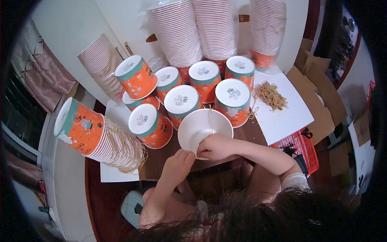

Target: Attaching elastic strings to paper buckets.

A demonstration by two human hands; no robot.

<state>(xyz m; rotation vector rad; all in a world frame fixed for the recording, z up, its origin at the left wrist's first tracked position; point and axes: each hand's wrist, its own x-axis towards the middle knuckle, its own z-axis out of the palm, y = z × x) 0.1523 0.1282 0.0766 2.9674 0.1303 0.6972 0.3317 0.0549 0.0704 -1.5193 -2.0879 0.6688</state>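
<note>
A white paper bowl (pixel 201 126) stands open side up in front of me on the dark table. My right hand (pixel 215 147) grips its near rim, fingers curled over the edge. My left hand (pixel 177 163) is closed just left of that rim, touching it from below. A thin rubber band (pixel 210 119) runs across the bowl's inside. A pile of tan rubber bands (pixel 271 95) lies on a white sheet (pixel 288 117) to the right.
Several orange and teal paper bowls (pixel 181 101) stand upside down behind the white bowl. A banded stack of bowls (pixel 100 139) lies on its side at left. Tall wrapped stacks (pixel 213 28) rise at the back. A red basket (pixel 300 147) sits at right.
</note>
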